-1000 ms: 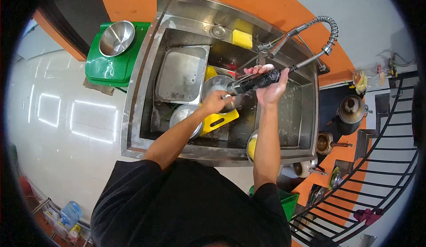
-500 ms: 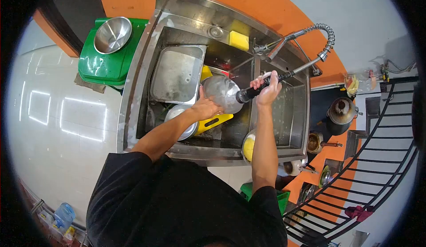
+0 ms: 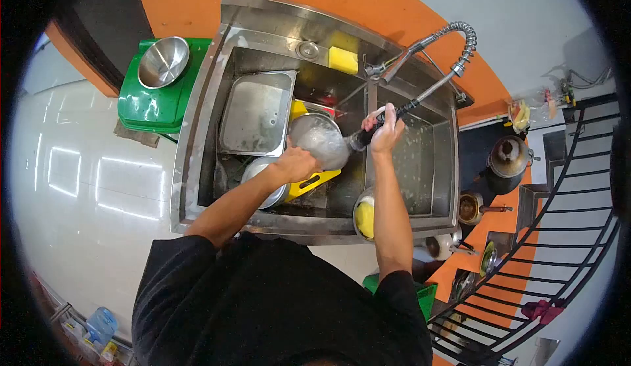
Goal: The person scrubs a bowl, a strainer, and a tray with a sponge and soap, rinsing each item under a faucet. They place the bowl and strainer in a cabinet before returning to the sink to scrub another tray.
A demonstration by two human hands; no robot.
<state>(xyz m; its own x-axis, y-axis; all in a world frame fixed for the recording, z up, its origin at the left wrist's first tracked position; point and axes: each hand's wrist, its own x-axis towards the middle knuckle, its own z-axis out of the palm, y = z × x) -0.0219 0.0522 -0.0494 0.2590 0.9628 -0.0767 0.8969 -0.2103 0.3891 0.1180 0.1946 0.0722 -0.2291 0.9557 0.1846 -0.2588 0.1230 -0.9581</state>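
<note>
My left hand grips the near-left rim of a round metal bowl over the left sink basin. In my right hand is the black handle of a spray faucet, its head aimed at the bowl from the right. Blurred water covers the bowl's inside. Below the bowl lies a yellow board with a slot, partly hidden. Another round metal bowl sits under my left wrist. Left of these, a rectangular steel pan leans in the basin.
A yellow sponge rests on the sink's back ledge. At the front, by the divider, stands a bowl with a yellow thing inside. A steel bowl sits on a green bin at left. Pots and a black railing are at right.
The view has shifted slightly. The bowl's inside now faces up more, with the spray head close to its right rim. Both hands keep their holds.
</note>
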